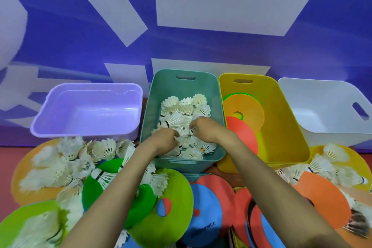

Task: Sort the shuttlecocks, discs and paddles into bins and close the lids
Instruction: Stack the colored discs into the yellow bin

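Dark printed lettering on blue paddle [203, 225], blurred, ending perhaps "…ONICE", otherwise unreadable

A blue-violet wall [60, 16] fills the upper half of the view, patterned with large pale grey-white blocks. One wide rectangle [227, 8] sits near the centre, a slanted bar [109, 5] lies to its left, and a curved pale shape [10, 26] runs off the left edge. More pale blocks line the wall's lower band. Below the wall, a strip of red floor [6, 167] shows at the left edge. The light is even and bright, with soft shadows.
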